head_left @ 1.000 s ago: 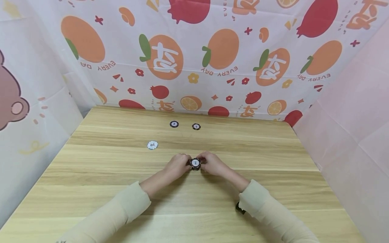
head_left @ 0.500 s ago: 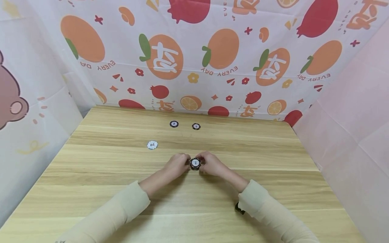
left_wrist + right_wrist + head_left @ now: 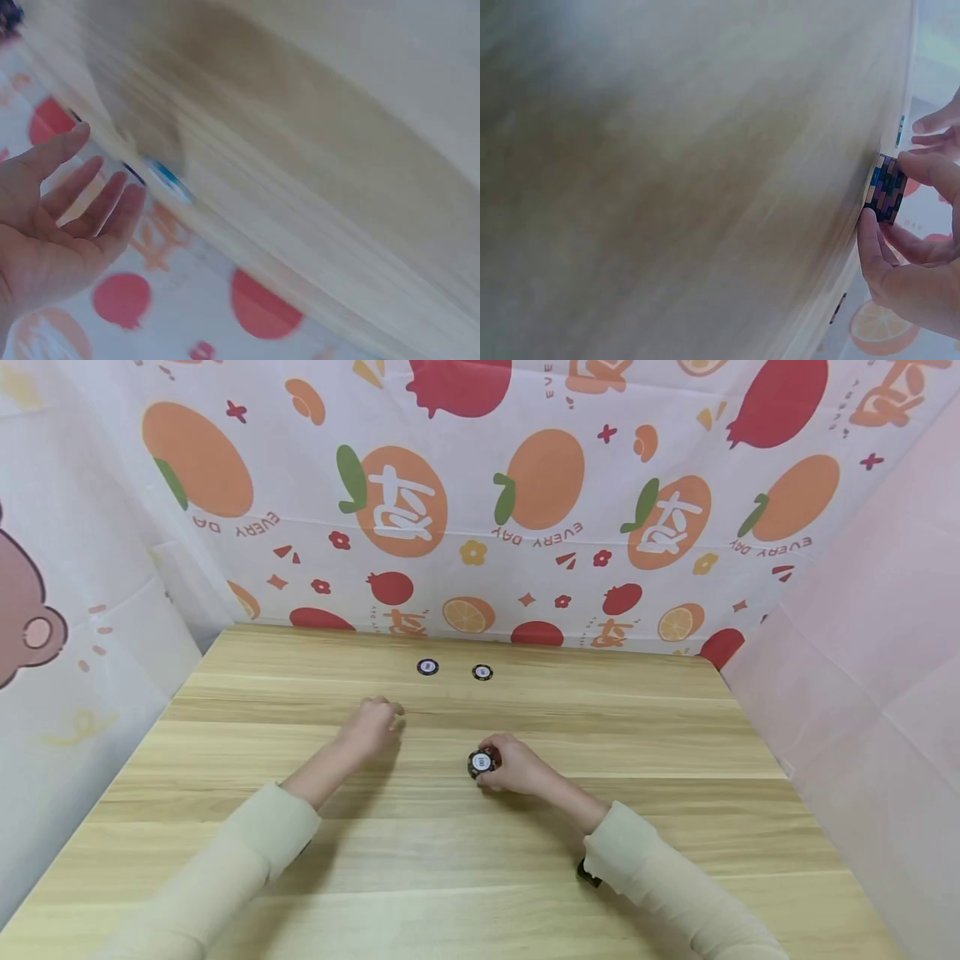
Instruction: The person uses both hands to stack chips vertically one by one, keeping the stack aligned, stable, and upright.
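Observation:
My right hand (image 3: 517, 766) holds a short stack of poker chips (image 3: 481, 763) near the middle of the table. The top chip is dark-rimmed with a white centre. In the right wrist view, the thumb and fingers grip the stack (image 3: 886, 189) from its sides, and several layers show. To the left, my left hand (image 3: 367, 728) is held over the table, holding nothing; its fingers are extended in the left wrist view. A white-and-blue chip (image 3: 166, 180) lies just beyond those fingertips, hidden by the hand in the head view.
Two dark-rimmed chips, one on the left (image 3: 427, 667) and one on the right (image 3: 482, 672), lie flat near the table's back edge. Behind the wooden table (image 3: 600, 718) hangs a fruit-print cloth (image 3: 480, 510). A small black object (image 3: 588, 873) shows beside the right sleeve.
My left hand has left the chip stack and moved forward and left, over where the white chip lay in view. The right hand stays at the stack.

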`<state>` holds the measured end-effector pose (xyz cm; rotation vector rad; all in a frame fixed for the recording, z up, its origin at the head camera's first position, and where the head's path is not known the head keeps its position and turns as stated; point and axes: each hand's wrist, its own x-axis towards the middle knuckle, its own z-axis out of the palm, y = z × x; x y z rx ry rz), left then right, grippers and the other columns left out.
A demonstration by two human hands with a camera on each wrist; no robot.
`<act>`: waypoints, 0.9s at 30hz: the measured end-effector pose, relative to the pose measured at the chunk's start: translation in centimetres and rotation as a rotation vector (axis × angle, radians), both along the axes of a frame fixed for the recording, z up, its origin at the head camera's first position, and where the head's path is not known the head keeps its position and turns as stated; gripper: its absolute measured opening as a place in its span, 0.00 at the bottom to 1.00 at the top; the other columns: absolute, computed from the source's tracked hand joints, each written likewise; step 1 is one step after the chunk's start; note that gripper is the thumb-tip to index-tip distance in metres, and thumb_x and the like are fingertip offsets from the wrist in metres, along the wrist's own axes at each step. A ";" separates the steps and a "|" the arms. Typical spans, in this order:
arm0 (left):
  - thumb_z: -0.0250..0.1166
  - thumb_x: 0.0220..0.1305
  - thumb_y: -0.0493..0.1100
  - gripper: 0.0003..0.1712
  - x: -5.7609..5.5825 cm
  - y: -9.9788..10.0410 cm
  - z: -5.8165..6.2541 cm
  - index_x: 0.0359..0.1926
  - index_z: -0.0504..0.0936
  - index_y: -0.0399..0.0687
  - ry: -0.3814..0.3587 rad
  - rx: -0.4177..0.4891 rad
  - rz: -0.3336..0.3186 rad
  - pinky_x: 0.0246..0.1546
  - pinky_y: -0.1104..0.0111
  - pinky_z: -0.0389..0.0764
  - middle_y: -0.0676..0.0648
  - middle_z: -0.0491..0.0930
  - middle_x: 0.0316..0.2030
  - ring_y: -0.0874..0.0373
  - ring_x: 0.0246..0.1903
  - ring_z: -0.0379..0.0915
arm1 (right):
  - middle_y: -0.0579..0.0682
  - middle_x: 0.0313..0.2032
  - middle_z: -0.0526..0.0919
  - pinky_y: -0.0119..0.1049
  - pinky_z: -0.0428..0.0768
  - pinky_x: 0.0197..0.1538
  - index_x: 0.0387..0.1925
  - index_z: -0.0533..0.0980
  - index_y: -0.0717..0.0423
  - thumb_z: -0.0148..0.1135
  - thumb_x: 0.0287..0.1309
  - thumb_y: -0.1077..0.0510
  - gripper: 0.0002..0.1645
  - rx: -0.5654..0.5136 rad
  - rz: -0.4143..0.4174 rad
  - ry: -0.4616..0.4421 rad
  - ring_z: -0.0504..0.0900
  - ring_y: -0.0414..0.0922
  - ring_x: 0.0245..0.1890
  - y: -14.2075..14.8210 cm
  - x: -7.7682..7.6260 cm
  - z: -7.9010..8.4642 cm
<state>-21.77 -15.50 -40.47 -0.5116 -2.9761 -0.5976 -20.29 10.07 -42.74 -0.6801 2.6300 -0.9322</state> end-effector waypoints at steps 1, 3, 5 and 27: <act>0.65 0.48 0.30 0.17 -0.3 -0.6 0.0 0.43 0.79 0.29 0.005 -0.001 0.006 0.41 0.50 0.75 0.30 0.75 0.39 0.35 0.40 0.71 | 0.57 0.46 0.73 0.37 0.73 0.47 0.50 0.71 0.65 0.71 0.44 0.58 0.31 0.007 -0.002 0.000 0.73 0.48 0.44 0.0 0.0 0.0; 0.66 0.45 0.29 0.19 -0.7 -1.7 0.0 0.43 0.78 0.29 -0.001 -0.008 0.006 0.40 0.49 0.74 0.29 0.74 0.40 0.33 0.39 0.70 | 0.57 0.46 0.73 0.38 0.72 0.48 0.50 0.71 0.65 0.71 0.43 0.57 0.32 0.013 0.001 0.007 0.72 0.49 0.45 0.1 0.0 0.1; 0.65 0.42 0.28 0.21 -1.0 -2.5 -0.1 0.43 0.78 0.29 -0.028 0.006 0.000 0.41 0.48 0.74 0.28 0.73 0.41 0.33 0.40 0.69 | 0.58 0.47 0.73 0.39 0.72 0.49 0.50 0.71 0.66 0.72 0.42 0.56 0.32 0.013 0.011 0.019 0.72 0.50 0.46 0.0 0.0 0.2; 0.64 0.45 0.24 0.15 -1.8 -3.7 -0.6 0.38 0.82 0.34 0.027 -0.068 -0.196 0.43 0.53 0.74 0.36 0.78 0.34 0.39 0.37 0.74 | 0.54 0.44 0.72 0.39 0.73 0.47 0.49 0.72 0.62 0.69 0.47 0.50 0.30 0.052 0.015 -0.002 0.72 0.48 0.44 -0.1 0.2 0.3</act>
